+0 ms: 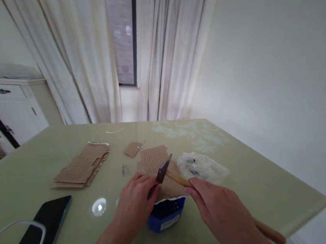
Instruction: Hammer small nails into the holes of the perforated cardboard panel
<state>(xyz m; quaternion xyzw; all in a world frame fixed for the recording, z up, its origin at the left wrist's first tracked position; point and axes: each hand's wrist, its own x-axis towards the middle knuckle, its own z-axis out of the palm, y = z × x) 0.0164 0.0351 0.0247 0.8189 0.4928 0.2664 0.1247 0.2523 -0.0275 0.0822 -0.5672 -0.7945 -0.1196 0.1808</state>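
Note:
My right hand (218, 203) is wrapped round the wooden handle of a hammer (179, 177), whose dark metal head is up at the fingertips of my left hand (138, 198). The left fingers are pinched together over a perforated brown cardboard sheet (154, 158). A dark bit shows under them, but what they hold is hidden. Beneath the near, torn edge of the cardboard stands a blue box (164, 217) with a white label and a dark inside. Whether the hammer head touches the left fingers' object, I cannot tell.
A stack of perforated cardboard sheets (81, 165) lies to the left, with loose nails (125, 169) and a small cardboard piece (133, 149) nearby. A clear plastic bag (203, 168) is at the right. A black tablet (38, 238) with a white cable (41, 228) occupies the near left.

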